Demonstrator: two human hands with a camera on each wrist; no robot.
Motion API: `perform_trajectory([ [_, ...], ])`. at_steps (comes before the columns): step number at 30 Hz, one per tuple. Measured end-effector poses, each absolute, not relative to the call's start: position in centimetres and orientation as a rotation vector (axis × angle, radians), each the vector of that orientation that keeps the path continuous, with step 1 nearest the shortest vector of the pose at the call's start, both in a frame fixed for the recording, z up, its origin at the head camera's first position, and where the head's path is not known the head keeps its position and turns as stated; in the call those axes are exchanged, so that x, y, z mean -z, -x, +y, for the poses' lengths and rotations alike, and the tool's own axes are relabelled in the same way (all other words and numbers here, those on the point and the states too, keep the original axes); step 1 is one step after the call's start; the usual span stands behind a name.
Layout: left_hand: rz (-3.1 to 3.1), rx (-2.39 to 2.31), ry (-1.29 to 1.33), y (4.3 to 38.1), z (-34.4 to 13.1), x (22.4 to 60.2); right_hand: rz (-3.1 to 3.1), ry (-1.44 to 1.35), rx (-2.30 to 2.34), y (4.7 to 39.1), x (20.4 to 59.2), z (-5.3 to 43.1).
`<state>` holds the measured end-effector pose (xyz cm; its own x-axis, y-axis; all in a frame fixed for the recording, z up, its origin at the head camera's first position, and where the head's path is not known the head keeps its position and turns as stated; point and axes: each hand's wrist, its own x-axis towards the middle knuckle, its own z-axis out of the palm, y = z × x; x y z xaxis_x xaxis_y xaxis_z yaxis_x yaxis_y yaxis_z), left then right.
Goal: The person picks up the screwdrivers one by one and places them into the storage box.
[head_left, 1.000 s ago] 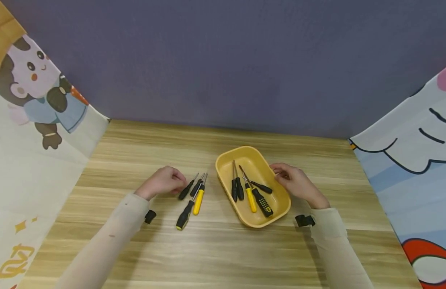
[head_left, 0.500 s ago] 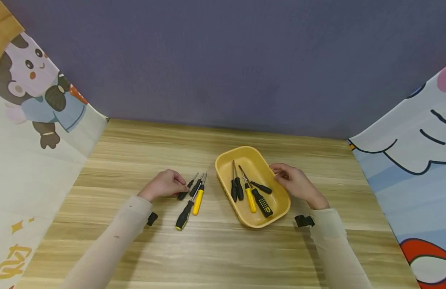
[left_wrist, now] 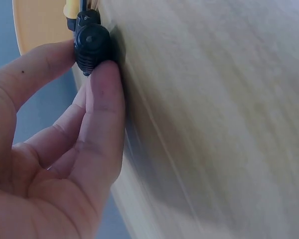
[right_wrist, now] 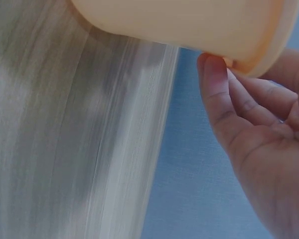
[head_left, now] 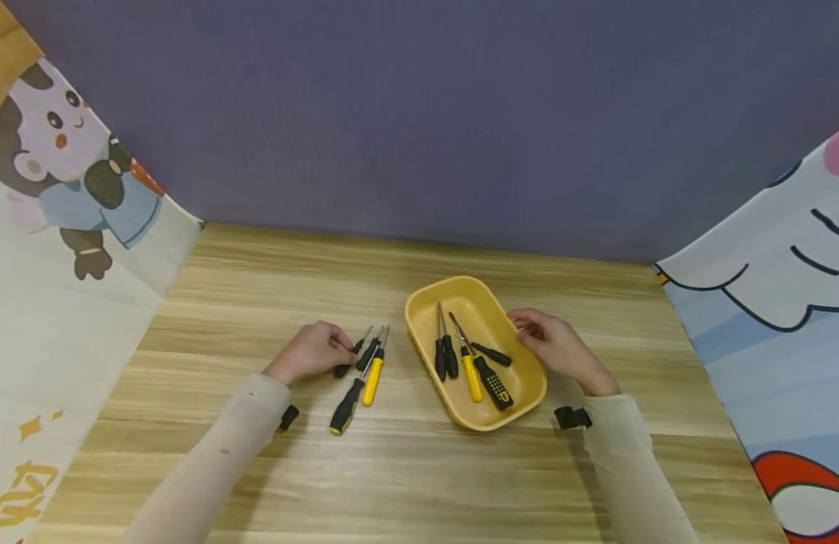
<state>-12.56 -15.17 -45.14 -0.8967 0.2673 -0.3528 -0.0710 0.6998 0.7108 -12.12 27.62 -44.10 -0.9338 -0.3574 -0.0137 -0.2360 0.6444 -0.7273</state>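
Note:
My left hand point(head_left: 312, 351) pinches the handle of a small black screwdriver point(left_wrist: 92, 47) between thumb and finger; in the head view the fingertips cover part of it. Beside it on the table lie another small black screwdriver point(head_left: 368, 353), a yellow-handled screwdriver point(head_left: 373, 381) and a larger black screwdriver with a yellow end point(head_left: 347, 408). My right hand point(head_left: 555, 341) grips the right edge of a yellow tray point(head_left: 419, 301), its fingertips under the rim in the right wrist view. Inside the tray lie several screwdrivers, among them a yellow-handled one point(head_left: 471, 378) and a thick black-handled one point(head_left: 494, 385).
The wood-grain table point(head_left: 419, 483) runs back to a dark blue-grey panel point(head_left: 419, 121). Printed cloth panels with cartoon figures stand on the left point(head_left: 120, 302) and right point(head_left: 766, 302). Each wrist wears a black strap.
My left hand has moved slightly right onto the small black screwdriver and taken hold of its handle. The right hand and the tray have stayed in place.

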Motion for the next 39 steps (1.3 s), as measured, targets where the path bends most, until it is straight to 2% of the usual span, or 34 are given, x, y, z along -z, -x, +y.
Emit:
perform_trajectory([
  [13,2.501,-1.041,-0.150,12.5,-15.3,45.2,2.704,0.467,1.152,12.0,44.1,27.6],
  [24,2.307,-1.285,-0.096,12.8,-15.2,44.5,2.709,0.458,1.158,12.0,44.1,27.5],
  [39,2.194,-1.378,-0.209,15.3,-10.8,40.1,2.713,0.485,1.164,12.0,44.1,27.5],
])
